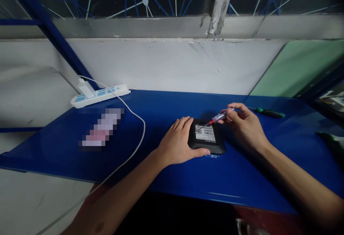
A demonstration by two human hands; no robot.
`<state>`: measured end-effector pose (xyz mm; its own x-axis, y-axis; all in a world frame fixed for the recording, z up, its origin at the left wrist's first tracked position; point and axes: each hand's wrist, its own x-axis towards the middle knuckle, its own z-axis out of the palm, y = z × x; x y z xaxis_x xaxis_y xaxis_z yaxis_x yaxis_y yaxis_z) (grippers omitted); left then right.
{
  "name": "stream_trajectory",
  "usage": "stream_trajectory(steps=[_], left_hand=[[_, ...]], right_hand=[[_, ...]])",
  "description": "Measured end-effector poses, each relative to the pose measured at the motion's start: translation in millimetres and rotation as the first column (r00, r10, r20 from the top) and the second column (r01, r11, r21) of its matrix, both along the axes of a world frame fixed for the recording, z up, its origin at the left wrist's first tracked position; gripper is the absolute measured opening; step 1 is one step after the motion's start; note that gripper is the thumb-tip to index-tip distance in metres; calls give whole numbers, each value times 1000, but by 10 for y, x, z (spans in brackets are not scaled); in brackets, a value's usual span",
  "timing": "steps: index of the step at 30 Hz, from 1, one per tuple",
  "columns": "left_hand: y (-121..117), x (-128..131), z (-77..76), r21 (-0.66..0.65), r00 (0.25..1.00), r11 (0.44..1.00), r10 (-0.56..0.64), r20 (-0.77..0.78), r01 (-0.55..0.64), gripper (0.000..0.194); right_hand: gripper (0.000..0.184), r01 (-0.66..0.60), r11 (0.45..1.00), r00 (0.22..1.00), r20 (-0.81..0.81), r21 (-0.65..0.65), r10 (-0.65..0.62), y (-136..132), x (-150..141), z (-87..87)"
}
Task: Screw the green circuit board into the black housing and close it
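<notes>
A small black box-shaped device [208, 142] with a white barcode label on top lies on the blue table [161, 127]. My left hand [178, 141] is clasped round its left side, thumb along the near edge. My right hand [243, 122] pinches a small screwdriver [218, 118] with a clear and red handle. Its metal tip slants down-left and touches the device's top near the label's far left corner.
A green-handled screwdriver [268, 113] lies on the table behind my right hand. At the back left sits a white and blue power strip [100, 95] with a plugged-in charger; its white cable [139, 134] loops across the table and off the near edge. A blurred-out object [102, 127] lies left of centre.
</notes>
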<state>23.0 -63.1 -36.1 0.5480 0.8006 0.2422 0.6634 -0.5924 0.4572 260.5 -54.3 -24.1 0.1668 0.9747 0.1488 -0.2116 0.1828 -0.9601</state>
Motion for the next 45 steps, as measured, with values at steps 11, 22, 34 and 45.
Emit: stream_trajectory(steps=[11, 22, 34, 45], left_hand=[[0, 2, -13, 21, 1000, 1000, -6, 1, 6, 104], [-10, 5, 0, 35, 1000, 999, -5, -8, 5, 104], [-9, 1, -4, 36, 1000, 999, -8, -1, 8, 104], [6, -30, 60, -93, 997, 996, 25, 74, -18, 55]], right_hand=[[28, -4, 999, 1000, -20, -33, 3, -20, -19, 33], [27, -59, 996, 998, -8, -63, 59, -18, -21, -10], [27, -19, 998, 995, 95, -60, 25, 2, 8, -60], [25, 38, 998, 985, 168, 43, -44, -5, -10, -23]])
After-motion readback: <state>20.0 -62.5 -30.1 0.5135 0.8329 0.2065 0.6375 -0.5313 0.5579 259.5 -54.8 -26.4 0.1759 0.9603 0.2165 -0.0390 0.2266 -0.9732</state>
